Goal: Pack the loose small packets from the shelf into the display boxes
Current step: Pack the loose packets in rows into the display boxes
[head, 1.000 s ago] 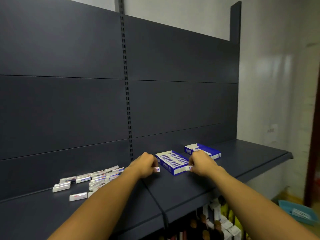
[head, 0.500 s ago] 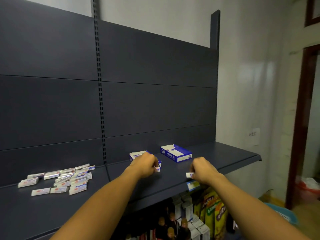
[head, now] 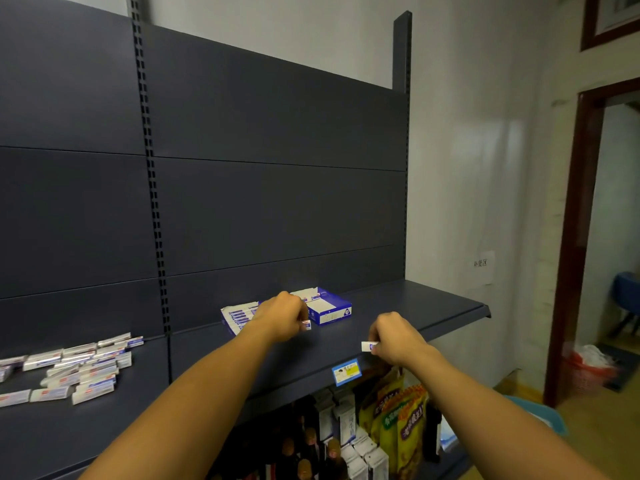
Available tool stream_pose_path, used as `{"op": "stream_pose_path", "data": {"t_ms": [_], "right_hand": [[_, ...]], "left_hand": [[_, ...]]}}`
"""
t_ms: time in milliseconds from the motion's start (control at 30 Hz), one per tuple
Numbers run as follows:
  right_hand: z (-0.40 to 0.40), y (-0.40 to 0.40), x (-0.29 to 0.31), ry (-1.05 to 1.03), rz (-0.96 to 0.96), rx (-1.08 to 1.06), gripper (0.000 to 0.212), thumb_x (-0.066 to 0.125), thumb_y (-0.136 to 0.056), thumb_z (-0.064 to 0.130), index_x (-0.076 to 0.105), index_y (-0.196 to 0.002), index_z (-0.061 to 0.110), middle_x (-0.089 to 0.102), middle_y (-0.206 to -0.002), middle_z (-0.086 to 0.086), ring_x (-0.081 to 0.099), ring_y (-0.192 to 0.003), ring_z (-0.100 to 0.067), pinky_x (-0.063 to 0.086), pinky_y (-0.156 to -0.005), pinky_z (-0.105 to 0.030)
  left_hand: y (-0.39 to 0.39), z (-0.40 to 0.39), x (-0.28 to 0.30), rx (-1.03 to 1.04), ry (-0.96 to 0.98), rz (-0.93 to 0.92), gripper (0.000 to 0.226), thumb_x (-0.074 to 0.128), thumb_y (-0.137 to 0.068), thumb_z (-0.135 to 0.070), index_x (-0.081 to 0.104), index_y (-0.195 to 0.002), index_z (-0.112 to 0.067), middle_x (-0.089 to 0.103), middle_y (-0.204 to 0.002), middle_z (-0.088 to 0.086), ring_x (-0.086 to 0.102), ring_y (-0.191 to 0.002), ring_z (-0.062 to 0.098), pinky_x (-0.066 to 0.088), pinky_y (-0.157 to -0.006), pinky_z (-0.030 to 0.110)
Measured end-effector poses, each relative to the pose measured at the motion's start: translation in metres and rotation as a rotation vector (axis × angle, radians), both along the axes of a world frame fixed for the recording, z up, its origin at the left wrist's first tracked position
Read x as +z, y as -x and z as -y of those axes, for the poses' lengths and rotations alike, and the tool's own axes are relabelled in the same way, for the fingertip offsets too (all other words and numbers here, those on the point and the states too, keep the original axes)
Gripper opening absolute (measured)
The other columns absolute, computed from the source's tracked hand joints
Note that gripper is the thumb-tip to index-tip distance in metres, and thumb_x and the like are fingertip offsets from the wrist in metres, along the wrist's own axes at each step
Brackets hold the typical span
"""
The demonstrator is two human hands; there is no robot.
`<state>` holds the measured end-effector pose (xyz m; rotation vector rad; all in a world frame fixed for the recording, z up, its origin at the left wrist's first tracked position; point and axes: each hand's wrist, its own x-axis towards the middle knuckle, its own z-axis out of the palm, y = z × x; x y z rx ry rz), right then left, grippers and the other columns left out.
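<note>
Packets (head: 74, 370) lay loose in a heap on the dark shelf (head: 398, 299), well to the left of the two display boxes. The nearer display box (head: 239, 317), partly hidden behind the left hand, showed a row of packets already inside; the far display box (head: 329, 308) stood just to its right, open-topped, its contents hard to read. The left hand (head: 282, 317) was curled just in front of the nearer box, pinching one small packet (head: 306, 324) whose end poked out past the knuckles. The right hand (head: 394, 339), nearer the shelf's front edge and right of both boxes, pinched another packet (head: 369, 346) by one end between thumb and fingers. Below the shelf edge hung a price label (head: 346, 372), with snack bags (head: 401, 414) beneath it.

The packets looked light, slim and fairly stiff, like small cardboard cartons with glossy faces that might slip. Holding each by its long sides, near the middle, would probably keep it straight for sliding into a row; an end-pinch risks it swinging.
</note>
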<state>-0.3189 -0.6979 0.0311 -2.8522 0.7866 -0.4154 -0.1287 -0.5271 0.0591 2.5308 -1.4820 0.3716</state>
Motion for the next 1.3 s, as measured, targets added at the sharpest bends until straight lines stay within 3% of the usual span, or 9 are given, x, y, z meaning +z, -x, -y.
{"op": "stream_pose_path", "data": {"t_ms": [433, 800, 1067, 1300], "right_hand": [[0.08, -0.047, 0.003, 0.02, 0.006, 0.071, 0.012, 0.072, -0.09, 0.019, 0.076, -0.1, 0.016, 0.068, -0.104, -0.004, 0.065, -0.093, -0.02, 0.058, -0.085, -0.034], [0.154, -0.124, 0.026, 0.043, 0.06, 0.197, 0.012, 0.069, -0.088, 0.012, 0.076, -0.095, 0.018, 0.068, -0.1, -0.001, 0.065, -0.087, -0.018, 0.059, -0.079, -0.036], [0.181, -0.164, 0.02, 0.008, 0.064, 0.254, 0.015, 0.07, -0.09, 0.013, 0.076, -0.102, 0.018, 0.067, -0.107, -0.002, 0.065, -0.095, -0.019, 0.059, -0.085, -0.037], [0.198, -0.224, 0.023, -0.002, 0.074, 0.351, 0.014, 0.071, -0.089, 0.013, 0.076, -0.1, 0.021, 0.067, -0.107, 0.001, 0.064, -0.091, -0.015, 0.059, -0.081, -0.034]], "left_hand": [[-0.055, 0.077, 0.001, 0.069, 0.021, -0.066, 0.024, 0.068, -0.095, -0.024, 0.068, -0.118, -0.019, 0.066, -0.122, 0.003, 0.062, -0.111, 0.019, 0.057, -0.092, 0.038], [-0.111, 0.154, 0.009, 0.143, 0.086, -0.074, 0.021, 0.068, -0.095, -0.024, 0.071, -0.115, -0.017, 0.07, -0.115, 0.003, 0.065, -0.1, 0.016, 0.059, -0.088, 0.035], [-0.14, 0.173, -0.001, 0.192, 0.047, -0.036, 0.018, 0.067, -0.096, -0.023, 0.073, -0.111, -0.015, 0.072, -0.11, 0.003, 0.067, -0.094, 0.016, 0.06, -0.084, 0.034], [-0.164, 0.185, -0.016, 0.245, 0.053, -0.047, 0.02, 0.066, -0.097, -0.022, 0.072, -0.115, -0.016, 0.07, -0.115, 0.003, 0.066, -0.098, 0.016, 0.059, -0.087, 0.033]]}}
